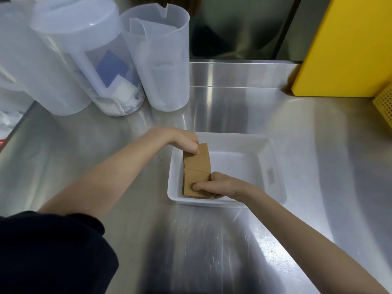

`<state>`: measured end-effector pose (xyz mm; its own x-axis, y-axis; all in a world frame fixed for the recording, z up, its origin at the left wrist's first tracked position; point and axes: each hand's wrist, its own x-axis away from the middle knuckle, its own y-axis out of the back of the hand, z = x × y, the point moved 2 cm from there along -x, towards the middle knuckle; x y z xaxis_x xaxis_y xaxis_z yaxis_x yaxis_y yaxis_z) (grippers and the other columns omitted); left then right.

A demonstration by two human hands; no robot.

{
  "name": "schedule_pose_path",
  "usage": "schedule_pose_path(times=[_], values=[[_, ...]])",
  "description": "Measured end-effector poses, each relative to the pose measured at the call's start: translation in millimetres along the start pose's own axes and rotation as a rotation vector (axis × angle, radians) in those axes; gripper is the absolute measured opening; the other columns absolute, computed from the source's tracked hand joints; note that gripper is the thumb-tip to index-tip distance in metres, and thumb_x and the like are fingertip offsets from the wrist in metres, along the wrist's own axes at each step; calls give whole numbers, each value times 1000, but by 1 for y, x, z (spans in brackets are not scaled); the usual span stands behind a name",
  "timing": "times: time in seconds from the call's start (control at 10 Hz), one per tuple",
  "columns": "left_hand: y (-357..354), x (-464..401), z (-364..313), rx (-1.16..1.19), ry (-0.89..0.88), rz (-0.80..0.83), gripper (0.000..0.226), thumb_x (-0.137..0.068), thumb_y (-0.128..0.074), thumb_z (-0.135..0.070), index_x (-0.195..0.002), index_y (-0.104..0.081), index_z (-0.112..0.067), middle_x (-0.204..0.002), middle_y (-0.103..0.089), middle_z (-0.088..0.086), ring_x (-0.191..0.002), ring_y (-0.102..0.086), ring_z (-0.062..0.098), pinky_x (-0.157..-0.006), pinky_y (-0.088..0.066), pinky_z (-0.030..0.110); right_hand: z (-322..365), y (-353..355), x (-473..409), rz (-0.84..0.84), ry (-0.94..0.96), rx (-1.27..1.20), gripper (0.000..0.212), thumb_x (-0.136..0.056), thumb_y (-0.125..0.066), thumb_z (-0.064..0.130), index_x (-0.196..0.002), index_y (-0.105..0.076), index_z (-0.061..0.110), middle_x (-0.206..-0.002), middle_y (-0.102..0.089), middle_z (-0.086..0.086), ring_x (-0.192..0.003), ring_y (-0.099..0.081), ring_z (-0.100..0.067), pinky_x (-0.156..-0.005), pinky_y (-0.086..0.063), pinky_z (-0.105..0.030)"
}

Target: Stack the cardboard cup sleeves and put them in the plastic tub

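Observation:
A stack of brown cardboard cup sleeves (pixel 196 166) lies flat inside the left side of a white plastic tub (pixel 273 166) on the steel counter. My left hand (pixel 186 142) pinches the stack's far end with fingers closed on it. My right hand (pixel 214 185) grips the near end, thumb on top and fingers under the edge. The rest of the tub's floor shows bare white plastic. How many sleeves are in the stack is hidden.
Three translucent plastic pitchers (pixel 157 60) stand at the back left, one holding blue and white packets. A yellow board (pixel 343 45) leans at the back right beside a yellow perforated basket (pixel 385 102). The steel counter (pixel 191 240) stretches toward me.

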<state>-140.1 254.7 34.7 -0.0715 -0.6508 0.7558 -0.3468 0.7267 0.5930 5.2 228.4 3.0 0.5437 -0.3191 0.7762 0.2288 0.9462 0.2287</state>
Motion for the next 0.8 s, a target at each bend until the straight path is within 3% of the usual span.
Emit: schedule_pose_path(times=[0.1,0.2,0.3,0.4,0.6,0.8], values=[[-2,-1,0,-46,-7,-10,27,-90,-38,-24,-95,-55,-4,-87,-51,3,-84,-47,21,-75,-37,29,-1,0,-4,-28,-8,10,19,-85,-55,30,-76,-48,15,-70,-48,4,-63,-46,-7,-55,-38,-14],[-3,-3,4,-54,-19,-37,29,-90,-40,-25,-97,-57,-3,-91,-54,6,-84,-48,22,-77,-38,31,-1,0,-5,-38,23,0,18,-86,-56,29,-94,-50,13,-82,-53,4,-72,-51,-9,-58,-39,-13],[-5,-6,8,-54,-41,-84,33,-89,-43,-24,-108,-57,-1,-108,-61,13,-97,-56,28,-89,-43,38,-1,-3,-6,-47,55,2,41,-85,-58,33,-118,-50,9,-110,-57,-3,-99,-54,-18,-83,-45,-21],[-6,-5,7,-65,-56,-116,33,-89,-44,-24,-116,-54,-6,-121,-59,12,-109,-55,28,-98,-44,40,-4,-2,-9,-86,40,34,51,-82,-60,39,-122,-49,8,-124,-57,-8,-114,-53,-23,-101,-42,-31],[-7,1,5,-73,-55,-156,38,-90,-44,-23,-126,-46,-11,-132,-53,8,-118,-49,23,-101,-40,34,-7,4,-7,-87,37,-12,61,-82,-60,43,-127,-46,5,-133,-52,-8,-116,-51,-21,-95,-39,-26],[0,19,2,7,-43,-283,43,-91,-42,-23,-132,-39,-10,-137,-49,8,-124,-45,23,-104,-34,32,-8,18,11,-198,48,66,81,-83,-56,48,-143,-19,9,-151,-30,-10,-136,-33,-25,-108,-30,-33]])
